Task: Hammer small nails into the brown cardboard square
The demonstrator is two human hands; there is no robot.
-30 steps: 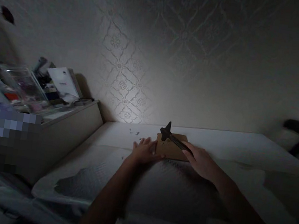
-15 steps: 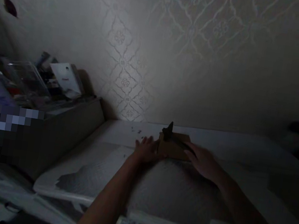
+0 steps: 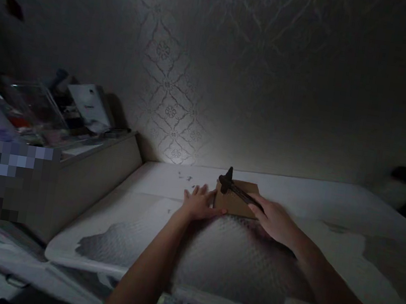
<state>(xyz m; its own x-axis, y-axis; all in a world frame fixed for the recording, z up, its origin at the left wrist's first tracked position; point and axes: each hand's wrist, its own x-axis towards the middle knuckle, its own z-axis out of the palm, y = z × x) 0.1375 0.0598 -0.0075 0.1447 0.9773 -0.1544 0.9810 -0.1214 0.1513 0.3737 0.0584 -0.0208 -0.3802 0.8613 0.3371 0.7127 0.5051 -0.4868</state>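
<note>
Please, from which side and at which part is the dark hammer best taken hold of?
Best, I think, is the far end of its slim handle, coming from the right: the wide head lies crosswise over the left part of the brown board, and the handle slants down rightward, where the right hand holds it.

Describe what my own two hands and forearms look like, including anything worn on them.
The left hand and right hand are ungloved; no watch or bracelet shows. The left forearm is sleeveless; deep shadow hides whether a sleeve starts low on the right.
</note>
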